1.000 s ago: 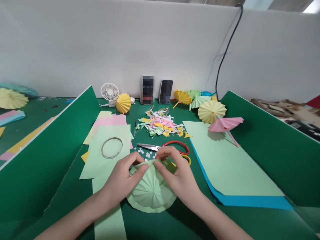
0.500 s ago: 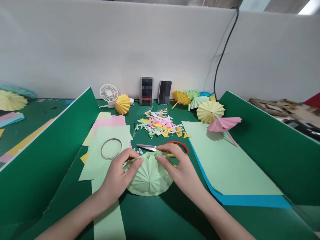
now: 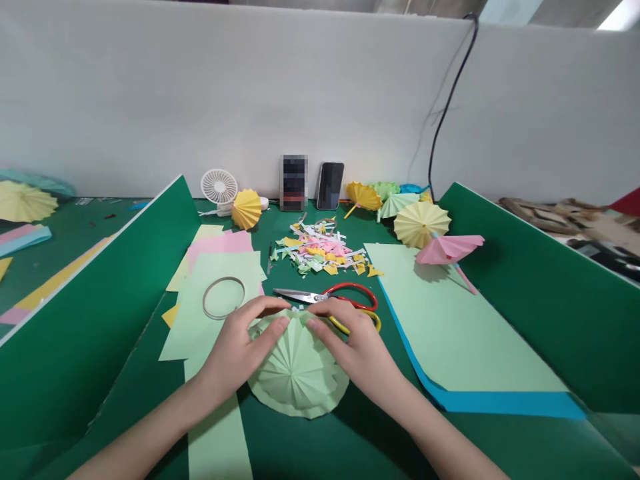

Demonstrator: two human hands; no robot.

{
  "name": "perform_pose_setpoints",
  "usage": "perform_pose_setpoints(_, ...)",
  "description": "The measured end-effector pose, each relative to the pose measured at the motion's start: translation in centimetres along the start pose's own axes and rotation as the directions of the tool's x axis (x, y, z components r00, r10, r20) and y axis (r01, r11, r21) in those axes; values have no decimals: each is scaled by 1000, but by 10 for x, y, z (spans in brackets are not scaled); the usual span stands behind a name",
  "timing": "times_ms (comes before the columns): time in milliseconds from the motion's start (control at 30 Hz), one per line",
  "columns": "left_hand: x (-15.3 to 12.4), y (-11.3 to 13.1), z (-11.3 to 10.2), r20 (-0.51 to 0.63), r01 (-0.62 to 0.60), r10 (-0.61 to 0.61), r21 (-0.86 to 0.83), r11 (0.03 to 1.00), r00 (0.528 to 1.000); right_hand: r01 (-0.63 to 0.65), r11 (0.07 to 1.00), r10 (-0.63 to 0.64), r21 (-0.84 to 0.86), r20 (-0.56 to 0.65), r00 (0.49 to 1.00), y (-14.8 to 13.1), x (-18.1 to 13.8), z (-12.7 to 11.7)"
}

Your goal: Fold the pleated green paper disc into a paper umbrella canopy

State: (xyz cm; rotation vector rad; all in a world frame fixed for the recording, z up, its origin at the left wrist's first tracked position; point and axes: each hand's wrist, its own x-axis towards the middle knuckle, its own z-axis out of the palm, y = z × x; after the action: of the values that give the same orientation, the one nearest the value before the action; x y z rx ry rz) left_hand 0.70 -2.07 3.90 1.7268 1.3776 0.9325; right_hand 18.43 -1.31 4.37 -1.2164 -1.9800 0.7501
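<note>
Left hand (image 3: 245, 341) and right hand (image 3: 357, 339) pinch the far rim of a pleated green disc (image 3: 294, 380).
From the left, papers (image 3: 183, 337) overlap in green, pink and yellow, with a ring (image 3: 205, 303) lying on a green one; behind them stand a fan (image 3: 219, 186) and a yellow umbrella (image 3: 247, 209). The left hand grips the disc between thumb and fingers — the disc is in the middle, over the surface (image 3: 300, 450), just nearer than the scissors (image 3: 305, 296), whose blades point left. Beyond the scissors lie scraps (image 3: 330, 250), then two phones (image 3: 331, 185) propped upright. The right hand pinches the same rim — its fingers near the scissors' handles. Farther right, a pink umbrella (image 3: 447, 249) leans tilted on a green sheet (image 3: 470, 340).
</note>
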Motion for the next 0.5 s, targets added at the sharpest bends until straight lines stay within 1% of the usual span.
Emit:
perform_pose_setpoints(367,-1,-1,3,154,-49,46,16,999,987,47,999,-47,-16,46,998,-3,0,6)
perform_pose_setpoints(500,-1,-1,3,159,-42,42,0,999,986,51,999,-50,-13,65,997,-2,0,6)
